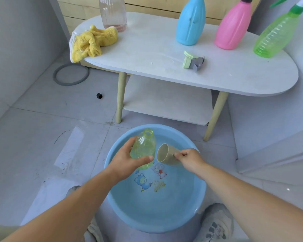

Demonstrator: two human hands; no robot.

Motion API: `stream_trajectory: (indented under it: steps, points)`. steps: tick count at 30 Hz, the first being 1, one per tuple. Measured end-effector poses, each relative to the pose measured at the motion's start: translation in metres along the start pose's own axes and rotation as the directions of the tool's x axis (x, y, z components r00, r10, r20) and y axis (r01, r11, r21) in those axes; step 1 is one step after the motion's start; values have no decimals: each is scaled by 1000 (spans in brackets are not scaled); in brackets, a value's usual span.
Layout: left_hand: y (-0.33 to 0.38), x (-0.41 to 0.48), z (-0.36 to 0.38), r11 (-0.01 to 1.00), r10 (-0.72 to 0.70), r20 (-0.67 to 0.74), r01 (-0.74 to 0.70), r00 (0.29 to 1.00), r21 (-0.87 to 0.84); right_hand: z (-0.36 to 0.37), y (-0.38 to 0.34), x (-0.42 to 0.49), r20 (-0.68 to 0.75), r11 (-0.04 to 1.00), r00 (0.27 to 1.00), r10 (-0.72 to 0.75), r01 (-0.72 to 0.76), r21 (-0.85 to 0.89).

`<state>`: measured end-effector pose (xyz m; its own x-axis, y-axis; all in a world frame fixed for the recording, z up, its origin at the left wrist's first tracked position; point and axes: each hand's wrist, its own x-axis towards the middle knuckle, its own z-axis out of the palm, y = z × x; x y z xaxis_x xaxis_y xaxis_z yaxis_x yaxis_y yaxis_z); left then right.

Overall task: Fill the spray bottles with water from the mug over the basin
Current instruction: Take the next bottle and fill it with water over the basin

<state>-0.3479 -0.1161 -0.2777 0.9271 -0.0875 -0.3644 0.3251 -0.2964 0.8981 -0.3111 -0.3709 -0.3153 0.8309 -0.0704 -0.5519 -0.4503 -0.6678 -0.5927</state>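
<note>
While left grip (128, 163) holds bottle (144, 147), mug (166, 155) tilted beside

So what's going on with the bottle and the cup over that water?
A person is working over the blue basin of water. The left hand holds an open yellow-green bottle, and the right hand holds the beige mug tipped sideways beside it. No water is pouring right now. A loose spray head lies on the white table.

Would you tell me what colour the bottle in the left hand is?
The bottle is translucent yellow-green; head view.
</note>
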Motion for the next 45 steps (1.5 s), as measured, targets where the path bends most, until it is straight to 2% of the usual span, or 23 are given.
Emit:
stream_trajectory:
  steps: [4,11,24,33,39,45]
  points:
    - [0,1,1,1000,-9,9,9,1000,6,6,8,8,10,982,997,-76,77,-171]
    - [2,3,5,1000,1,49,1,999,-32,12,11,7,25,942,988,-151,151,-299]
    - [0,4,5,999,3,44,-1,999,-49,17,17,7,68,944,991,-111,127,-305]
    - [-1,3,3,997,-12,29,14,1000,-76,8,14,9,36,999,999,-32,31,28]
    - [2,1,1,996,-4,11,5,1000,-94,-11,7,3,24,940,1000,4,-12,341]
    - [5,-3,-2,995,27,2,-27,1000,-98,-53,-20,-21,9,895,998,-68,57,442]
